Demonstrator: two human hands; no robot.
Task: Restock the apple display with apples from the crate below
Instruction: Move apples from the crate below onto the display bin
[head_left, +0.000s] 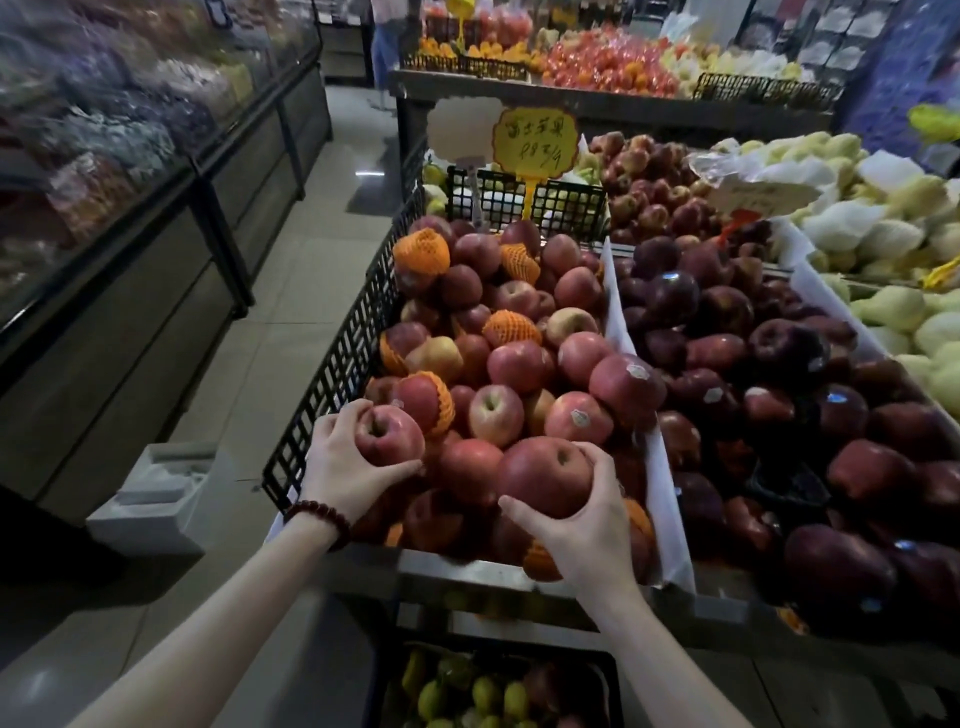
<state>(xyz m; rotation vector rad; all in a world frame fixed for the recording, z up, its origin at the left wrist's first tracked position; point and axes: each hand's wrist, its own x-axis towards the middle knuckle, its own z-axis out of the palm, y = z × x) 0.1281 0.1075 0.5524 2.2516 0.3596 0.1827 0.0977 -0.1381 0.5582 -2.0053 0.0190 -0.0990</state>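
Left hand (340, 462) cups one apple (388, 435); right hand (582, 535) another (545, 475).

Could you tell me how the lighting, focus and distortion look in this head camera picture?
Head view: dim overall; hands and held apples sharp; left-hand cases blurred; floor glare; wide-angle bending at edges.

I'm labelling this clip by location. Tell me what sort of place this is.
Most likely a grocery shop's produce aisle. Fruit is heaped in open bins, a handwritten price sign stands over the apples, and glass-fronted counters line the tiled aisle. The left hand and right hand each hold an apple.
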